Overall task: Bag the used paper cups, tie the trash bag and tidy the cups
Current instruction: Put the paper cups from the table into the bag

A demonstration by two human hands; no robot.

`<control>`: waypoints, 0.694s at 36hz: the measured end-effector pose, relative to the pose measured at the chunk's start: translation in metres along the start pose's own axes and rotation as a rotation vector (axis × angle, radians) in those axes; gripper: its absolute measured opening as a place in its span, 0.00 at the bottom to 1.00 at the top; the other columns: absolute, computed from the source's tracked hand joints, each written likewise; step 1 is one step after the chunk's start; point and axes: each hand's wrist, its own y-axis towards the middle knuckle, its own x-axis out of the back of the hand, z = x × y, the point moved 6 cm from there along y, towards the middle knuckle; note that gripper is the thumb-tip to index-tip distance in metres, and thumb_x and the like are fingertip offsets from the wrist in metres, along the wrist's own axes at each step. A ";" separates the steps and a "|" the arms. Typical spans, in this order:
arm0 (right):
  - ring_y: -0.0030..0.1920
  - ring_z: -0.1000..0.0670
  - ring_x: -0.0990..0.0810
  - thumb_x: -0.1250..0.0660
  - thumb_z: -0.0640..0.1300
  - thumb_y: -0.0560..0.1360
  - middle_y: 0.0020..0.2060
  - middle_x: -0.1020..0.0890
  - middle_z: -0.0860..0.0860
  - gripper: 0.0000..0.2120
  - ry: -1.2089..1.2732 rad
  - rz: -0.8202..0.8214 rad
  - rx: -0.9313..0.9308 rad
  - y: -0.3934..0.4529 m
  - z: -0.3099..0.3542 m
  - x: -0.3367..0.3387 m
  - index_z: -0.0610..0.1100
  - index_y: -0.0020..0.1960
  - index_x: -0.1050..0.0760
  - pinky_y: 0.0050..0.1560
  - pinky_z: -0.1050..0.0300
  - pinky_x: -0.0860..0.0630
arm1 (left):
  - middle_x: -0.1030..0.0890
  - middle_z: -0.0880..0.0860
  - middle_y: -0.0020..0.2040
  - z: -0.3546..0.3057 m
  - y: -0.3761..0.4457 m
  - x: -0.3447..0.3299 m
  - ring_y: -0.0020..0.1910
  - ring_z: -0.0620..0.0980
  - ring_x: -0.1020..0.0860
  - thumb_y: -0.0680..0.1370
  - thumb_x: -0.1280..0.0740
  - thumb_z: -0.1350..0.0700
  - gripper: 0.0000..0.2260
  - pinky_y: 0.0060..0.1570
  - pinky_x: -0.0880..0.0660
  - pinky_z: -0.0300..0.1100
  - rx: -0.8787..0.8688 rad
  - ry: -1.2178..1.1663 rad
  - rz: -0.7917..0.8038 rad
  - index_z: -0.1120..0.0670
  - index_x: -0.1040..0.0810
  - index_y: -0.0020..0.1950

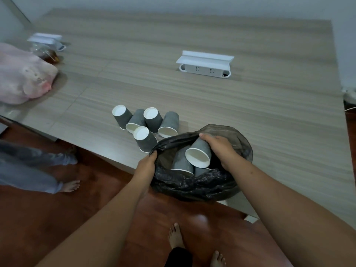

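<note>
Left hand [146,164] clenches the bag [194,185] rim, right hand [221,149] grasps a cup [199,154] inside the mouth — release low, fingers clear; five cups [146,124] wait beyond the fingertips.

Crumpled black plastic trash bag [192,185]: open at the table edge, grey ribbed paper cups [182,162] lying inside. Five more grey ribbed cups [146,124]: clustered beside it, three upended, two tipped.
</note>
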 end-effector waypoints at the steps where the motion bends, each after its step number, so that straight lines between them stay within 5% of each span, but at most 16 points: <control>1: 0.45 0.48 0.16 0.27 0.59 0.69 0.44 0.14 0.48 0.18 -0.015 -0.007 0.009 0.003 0.000 0.002 0.43 0.46 0.18 0.50 0.51 0.21 | 0.15 0.56 0.53 -0.001 0.001 0.000 0.49 0.56 0.17 0.82 0.39 0.47 0.15 0.43 0.22 0.43 0.000 -0.003 -0.006 0.55 0.19 0.60; 7: 0.54 0.48 0.21 0.32 0.51 0.76 0.52 0.16 0.50 0.09 -0.281 -0.078 0.088 0.017 -0.005 0.009 0.47 0.51 0.19 0.55 0.54 0.27 | 0.16 0.56 0.50 0.005 0.006 0.009 0.48 0.56 0.18 0.82 0.39 0.45 0.18 0.44 0.23 0.43 0.042 -0.020 -0.063 0.57 0.19 0.59; 12: 0.64 0.49 0.25 0.34 0.57 0.77 0.61 0.21 0.51 0.19 -0.505 0.019 0.173 0.015 0.002 0.011 0.48 0.63 0.22 0.61 0.56 0.31 | 0.17 0.55 0.46 0.007 0.006 0.007 0.45 0.54 0.19 0.82 0.39 0.47 0.15 0.41 0.24 0.42 0.055 -0.022 -0.057 0.57 0.20 0.54; 16: 0.70 0.42 0.34 0.32 0.63 0.72 0.66 0.28 0.46 0.28 -0.735 -0.059 0.254 0.014 0.007 0.021 0.51 0.68 0.26 0.72 0.48 0.36 | 0.16 0.55 0.45 0.006 0.002 0.003 0.43 0.54 0.18 0.82 0.38 0.49 0.14 0.38 0.24 0.41 0.050 0.002 -0.038 0.56 0.19 0.52; 21: 0.72 0.42 0.41 0.30 0.65 0.70 0.66 0.33 0.46 0.34 -0.816 -0.173 0.421 0.001 0.028 0.027 0.51 0.70 0.31 0.71 0.48 0.39 | 0.15 0.58 0.51 0.000 -0.001 0.007 0.50 0.59 0.17 0.80 0.37 0.44 0.18 0.57 0.21 0.55 0.042 0.029 -0.061 0.56 0.18 0.55; 25: 0.69 0.41 0.40 0.32 0.69 0.69 0.65 0.33 0.45 0.36 -1.007 -0.174 0.413 -0.001 0.027 0.021 0.50 0.69 0.31 0.68 0.47 0.38 | 0.17 0.55 0.47 0.002 -0.005 0.006 0.45 0.55 0.18 0.82 0.40 0.45 0.16 0.40 0.23 0.44 0.070 0.011 -0.046 0.56 0.20 0.55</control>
